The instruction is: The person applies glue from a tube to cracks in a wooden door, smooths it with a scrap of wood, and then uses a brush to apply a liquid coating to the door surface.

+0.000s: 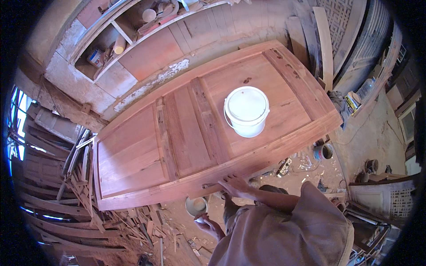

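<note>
A reddish-brown panelled wooden door (pixel 182 133) lies flat in front of me. On its far right panel stands a white plastic bucket (pixel 246 111) with a lid on top and a thin handle at its side. My right hand (pixel 235 185) rests on the door's near edge, fingers stretched out and holding nothing. Below that edge, my left hand (pixel 208 226) is closed at the rim of a small pale round tub (pixel 196 206). Something greyish shows inside the tub, too small to make out. A whitish bit shows at the left fingers, its kind unclear.
Wood offcuts (pixel 137 224) litter the floor at left. Behind the door, a wall shelf (pixel 120 33) holds jars and odds and ends. Boards (pixel 324 48) lean at the back right. A dark tin (pixel 323 151) and a metal tool (pixel 284 166) lie beyond the near right edge.
</note>
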Available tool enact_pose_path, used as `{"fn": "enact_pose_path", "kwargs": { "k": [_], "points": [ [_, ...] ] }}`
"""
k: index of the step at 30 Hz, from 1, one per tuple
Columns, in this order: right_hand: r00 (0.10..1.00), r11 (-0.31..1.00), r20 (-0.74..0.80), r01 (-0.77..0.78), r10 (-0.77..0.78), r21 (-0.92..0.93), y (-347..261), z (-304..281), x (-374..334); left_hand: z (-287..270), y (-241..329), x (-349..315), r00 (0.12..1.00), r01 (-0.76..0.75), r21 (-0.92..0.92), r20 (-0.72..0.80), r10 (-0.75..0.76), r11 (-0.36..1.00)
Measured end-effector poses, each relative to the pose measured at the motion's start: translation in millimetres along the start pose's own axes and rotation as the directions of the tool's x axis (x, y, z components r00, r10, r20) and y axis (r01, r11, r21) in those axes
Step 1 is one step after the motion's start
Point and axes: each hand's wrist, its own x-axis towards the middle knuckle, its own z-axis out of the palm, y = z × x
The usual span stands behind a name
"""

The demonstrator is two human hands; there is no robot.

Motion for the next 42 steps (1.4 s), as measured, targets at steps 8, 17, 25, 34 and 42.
{"fn": "enact_pose_path", "kwargs": {
  "k": [8, 17, 25, 34, 42],
  "points": [
    [0.976, 0.997, 0.205, 0.072, -0.067, -0.018, -9.2, -15.5, -35.1, 42.4, 30.5, 66.7, 0.662, -0.421, 0.200, 0.734, 0.149, 0.885],
    [0.928, 0.978, 0.352, 0.173, -0.123, -0.114, -30.5, 3.6, 40.8, 26.8, 17.4, 138.9, 0.630, -0.474, 0.322, 0.774, 0.061, 0.819],
    [0.843, 0.983, 0.536, -0.125, 0.033, 0.136, -105.0, -12.7, 112.0, -16.3, -5.8, 202.3, 0.641, -0.355, 0.422, 0.759, -0.111, 0.834],
    [0.721, 0.940, 0.685, -0.296, 0.103, 0.171, -152.0, -13.5, 201.5, -82.3, -36.7, 293.4, 0.792, -0.233, 0.554, 0.585, -0.175, 0.799],
    [0.923, 0.901, 0.229, -0.362, 0.309, 0.240, -81.6, 25.7, 197.2, -105.6, -96.5, 408.4, 0.998, 0.002, 0.444, -0.056, 0.025, 0.896]
  ]
}}
